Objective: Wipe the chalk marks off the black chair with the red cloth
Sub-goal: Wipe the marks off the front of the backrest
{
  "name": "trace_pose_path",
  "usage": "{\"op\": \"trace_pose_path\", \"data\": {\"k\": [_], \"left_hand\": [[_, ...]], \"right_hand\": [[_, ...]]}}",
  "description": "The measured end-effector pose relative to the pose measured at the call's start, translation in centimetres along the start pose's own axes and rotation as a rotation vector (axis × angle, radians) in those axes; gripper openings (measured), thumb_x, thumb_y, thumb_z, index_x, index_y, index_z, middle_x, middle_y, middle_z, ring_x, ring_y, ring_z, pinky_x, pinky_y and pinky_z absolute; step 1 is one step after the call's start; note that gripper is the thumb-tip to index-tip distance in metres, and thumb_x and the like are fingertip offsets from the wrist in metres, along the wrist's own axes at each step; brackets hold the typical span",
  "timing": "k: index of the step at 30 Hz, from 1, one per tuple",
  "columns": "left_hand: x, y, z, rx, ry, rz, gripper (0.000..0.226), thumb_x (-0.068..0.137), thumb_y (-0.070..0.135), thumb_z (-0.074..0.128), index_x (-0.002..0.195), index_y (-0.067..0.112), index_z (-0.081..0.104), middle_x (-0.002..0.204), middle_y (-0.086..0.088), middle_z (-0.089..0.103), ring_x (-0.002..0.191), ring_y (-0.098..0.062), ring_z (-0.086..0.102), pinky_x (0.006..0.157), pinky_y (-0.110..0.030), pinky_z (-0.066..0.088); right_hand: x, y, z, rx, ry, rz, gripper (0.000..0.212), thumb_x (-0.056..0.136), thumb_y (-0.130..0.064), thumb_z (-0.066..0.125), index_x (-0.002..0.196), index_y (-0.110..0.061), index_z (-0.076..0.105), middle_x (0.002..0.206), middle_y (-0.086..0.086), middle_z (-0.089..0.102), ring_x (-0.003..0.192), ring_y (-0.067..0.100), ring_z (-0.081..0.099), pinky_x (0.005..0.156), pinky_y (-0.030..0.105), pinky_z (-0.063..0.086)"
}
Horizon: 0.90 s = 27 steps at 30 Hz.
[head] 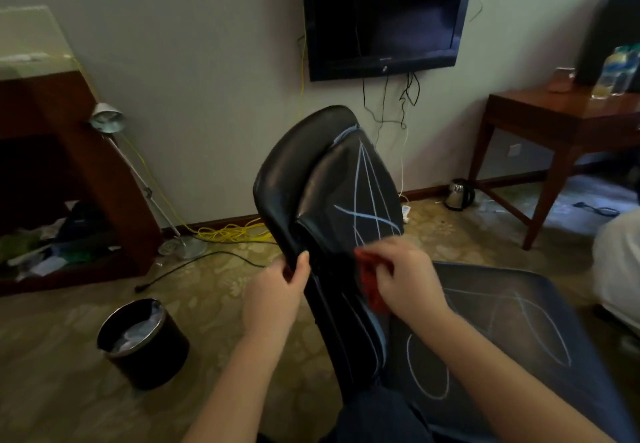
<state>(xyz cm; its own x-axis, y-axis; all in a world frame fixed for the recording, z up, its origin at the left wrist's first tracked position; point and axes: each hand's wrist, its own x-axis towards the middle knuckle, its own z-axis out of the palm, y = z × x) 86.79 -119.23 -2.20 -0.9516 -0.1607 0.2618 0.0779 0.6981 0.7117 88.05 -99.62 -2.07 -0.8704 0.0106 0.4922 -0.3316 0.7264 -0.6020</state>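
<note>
The black chair stands before me, its backrest turned edge-on and its seat to the right. Pale chalk lines cross the backrest's front, and chalk loops mark the seat. My left hand grips the backrest's left edge, thumb curled over the rim. My right hand holds the bunched red cloth against the lower backrest, just below the crossing chalk lines. Most of the cloth is hidden under the fingers.
A black waste bin stands on the patterned carpet at the lower left. A floor lamp, yellow cable and a wooden cabinet lie left. A wall TV hangs above. A wooden table and a kettle sit at the right.
</note>
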Motion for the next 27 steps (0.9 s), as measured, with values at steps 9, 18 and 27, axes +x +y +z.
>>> {"op": "trace_pose_path", "data": {"k": [9, 18, 27], "left_hand": [[0.0, -0.1, -0.6, 0.024, -0.024, -0.020, 0.042, 0.098, 0.054, 0.045, 0.095, 0.019, 0.067, 0.079, 0.002, 0.067, 0.078, -0.021, 0.065, 0.071, -0.036, 0.055], [-0.1, 0.2, -0.3, 0.052, -0.012, -0.007, 0.042, 0.099, 0.053, 0.044, 0.090, 0.017, 0.065, 0.078, -0.004, 0.066, 0.080, -0.028, 0.064, 0.072, -0.039, 0.055], [1.3, -0.2, -0.6, 0.124, -0.068, 0.033, 0.045, 0.099, 0.054, 0.040, 0.104, 0.018, 0.067, 0.087, -0.005, 0.068, 0.087, -0.027, 0.064, 0.076, -0.040, 0.054]], "right_hand": [[-3.4, 0.6, 4.5, 0.039, -0.012, 0.012, 0.031, 0.090, 0.000, 0.063, 0.116, -0.015, 0.073, 0.115, -0.006, 0.065, 0.110, 0.014, 0.061, 0.099, 0.024, 0.047], [-2.3, 1.4, 1.2, 0.022, -0.017, 0.062, 0.036, 0.089, 0.004, 0.057, 0.110, -0.019, 0.075, 0.106, -0.009, 0.065, 0.098, 0.006, 0.058, 0.095, 0.019, 0.047], [-1.5, -2.0, 5.1, 0.033, 0.111, -0.097, 0.033, 0.089, 0.000, 0.061, 0.118, -0.012, 0.072, 0.112, 0.001, 0.066, 0.107, 0.018, 0.061, 0.092, 0.031, 0.053]]}}
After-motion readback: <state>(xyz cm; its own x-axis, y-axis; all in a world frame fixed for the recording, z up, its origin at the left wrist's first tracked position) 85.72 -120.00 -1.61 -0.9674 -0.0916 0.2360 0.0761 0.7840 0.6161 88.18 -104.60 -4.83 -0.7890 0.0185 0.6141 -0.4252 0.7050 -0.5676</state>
